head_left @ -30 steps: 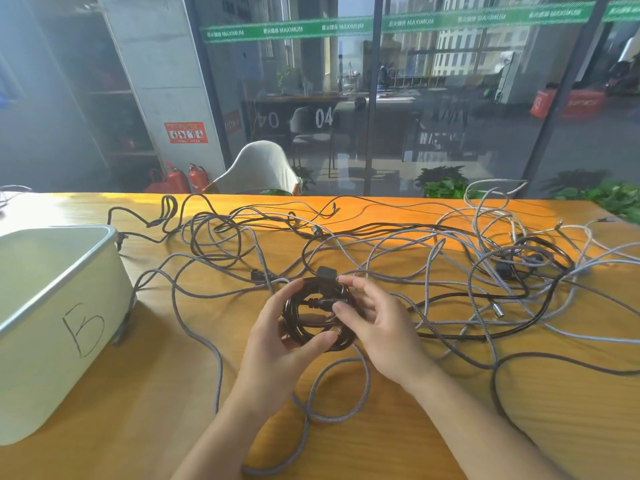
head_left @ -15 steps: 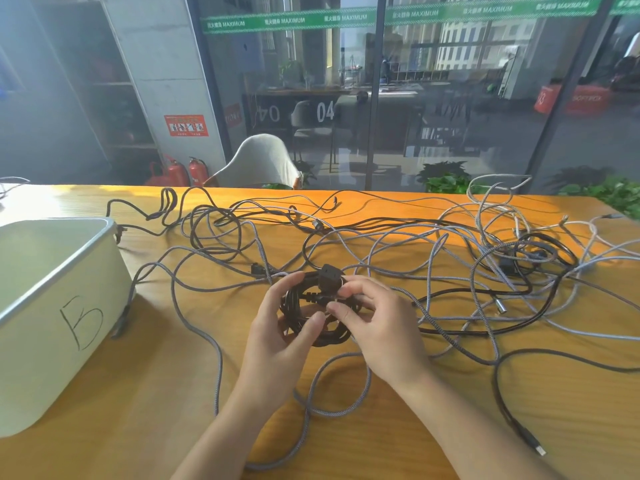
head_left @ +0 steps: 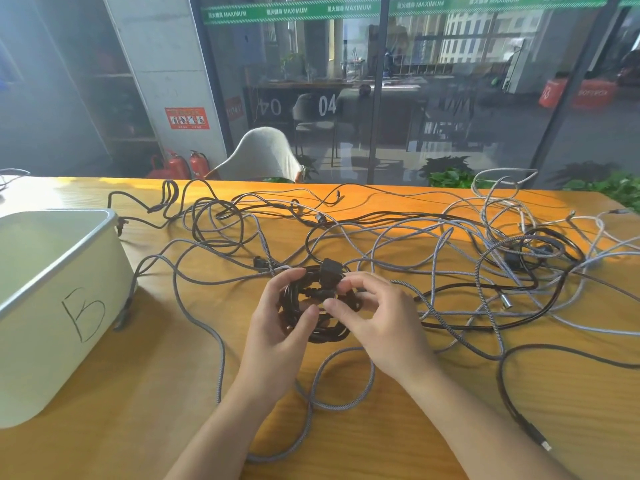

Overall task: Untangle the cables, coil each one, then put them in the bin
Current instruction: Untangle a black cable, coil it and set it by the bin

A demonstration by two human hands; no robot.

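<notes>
**Black coil held over mid-table; bin at left edge**

Along the near edge of the table [head_left: 104, 445], between the bin and my forearms, I see bare wood with only a grey braided cable [head_left: 221, 358] trailing across it. Past my hands, the far and right stretches of the table are covered by tangled cables [head_left: 485, 258], grey braided and black, reaching close to the far edge by the glass wall.

At mid-table, my left hand [head_left: 277, 341] grips the black coiled cable [head_left: 311, 334], fingers curled over its left side and thumb lying across the front of it. My right hand [head_left: 374, 323] is at the coil's right side, thumb and forefinger pinching the black plug end [head_left: 322, 292] that crosses the coil. A boxy black connector [head_left: 329, 270] sits at the coil's top.

At the left edge stands the white bin [head_left: 59, 341], marked with a handwritten "B", well apart from the coil. Its interior shows only partly; I cannot tell what it contains.
</notes>
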